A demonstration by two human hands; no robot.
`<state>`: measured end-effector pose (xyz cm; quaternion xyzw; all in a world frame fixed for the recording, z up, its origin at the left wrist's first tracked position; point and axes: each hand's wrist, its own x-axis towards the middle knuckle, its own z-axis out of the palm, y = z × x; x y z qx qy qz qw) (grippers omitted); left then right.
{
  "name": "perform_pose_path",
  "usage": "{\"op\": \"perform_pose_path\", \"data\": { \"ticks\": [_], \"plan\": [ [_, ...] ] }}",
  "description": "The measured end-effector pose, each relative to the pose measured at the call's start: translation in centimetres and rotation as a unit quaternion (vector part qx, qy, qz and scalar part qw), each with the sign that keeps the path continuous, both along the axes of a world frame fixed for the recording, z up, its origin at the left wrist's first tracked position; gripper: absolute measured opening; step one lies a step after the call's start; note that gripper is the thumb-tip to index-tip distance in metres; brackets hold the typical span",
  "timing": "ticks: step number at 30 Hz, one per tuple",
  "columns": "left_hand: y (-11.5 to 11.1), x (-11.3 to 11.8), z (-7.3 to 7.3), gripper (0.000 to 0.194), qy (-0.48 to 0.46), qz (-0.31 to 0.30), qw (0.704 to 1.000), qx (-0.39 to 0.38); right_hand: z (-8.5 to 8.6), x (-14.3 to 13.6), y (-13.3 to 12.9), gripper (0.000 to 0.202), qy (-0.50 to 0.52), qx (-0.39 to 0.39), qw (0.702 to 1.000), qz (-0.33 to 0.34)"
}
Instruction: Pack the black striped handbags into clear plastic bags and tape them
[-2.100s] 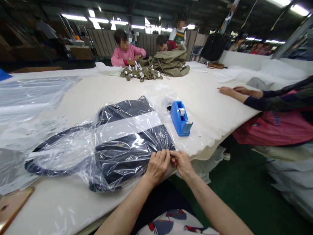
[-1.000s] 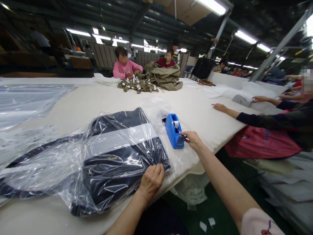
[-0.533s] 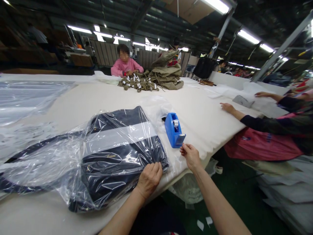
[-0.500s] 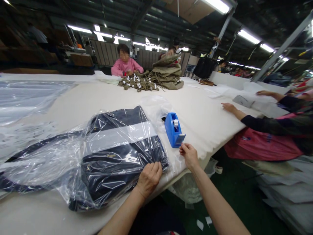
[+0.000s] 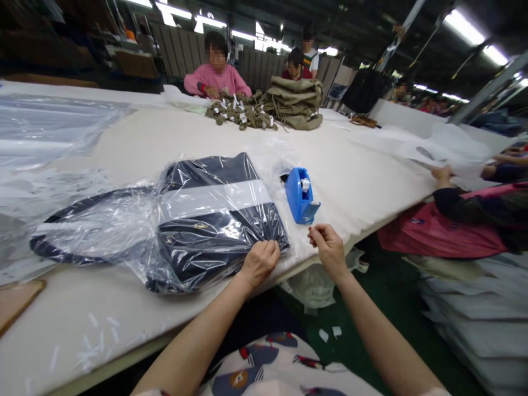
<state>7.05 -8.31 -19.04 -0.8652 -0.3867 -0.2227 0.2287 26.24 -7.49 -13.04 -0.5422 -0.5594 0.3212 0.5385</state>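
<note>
A dark handbag [image 5: 214,224] with a pale band lies flat on the table inside a clear plastic bag [image 5: 198,242], its strap stretched out to the left. At the near right corner, my left hand [image 5: 260,262] is closed on the plastic edge with its fingers curled. A blue tape dispenser [image 5: 300,198] stands just right of the handbag, a roll inside it. My right hand [image 5: 328,247] is in a pinch just in front of the dispenser's cutting edge, apart from it. What lies between the fingertips is too small to make out.
Clear plastic sheets [image 5: 49,129] lie at the left. Olive fabric pieces [image 5: 292,102] are heaped at the back before a person in pink [image 5: 218,71]. At the right, a co-worker's hand [image 5: 442,175] handles white wrapping. White packages [image 5: 466,324] are stacked beyond the table edge.
My right hand has drawn slightly back from the dispenser's cutting edge. The left hand stays on the handbag's corner. The view has shifted, and the co-worker at right has lifted white wrapping.
</note>
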Motion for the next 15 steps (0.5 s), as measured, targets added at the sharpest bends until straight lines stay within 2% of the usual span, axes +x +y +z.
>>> {"op": "perform_pose_path", "data": {
  "ticks": [3,6,10,15],
  "plan": [
    [-0.2,0.1,0.0,0.022,-0.001,0.015,0.999,-0.030,1.0,-2.8,-2.2,0.023,0.049,-0.031,0.997,0.052],
    [-0.4,0.2,0.0,0.021,-0.016,0.015,0.999,-0.042,-0.7,-5.0,-3.3,0.030,0.096,-0.108,0.987,0.062],
    [-0.5,0.2,0.1,0.020,-0.030,0.011,0.998,-0.049,-3.5,-6.3,-3.4,0.039,0.120,-0.171,0.978,0.012],
    [-0.5,0.2,0.2,0.021,-0.043,0.008,0.998,-0.055,-4.4,-6.8,-3.2,0.044,0.137,-0.197,0.970,-0.050]
  ]
}}
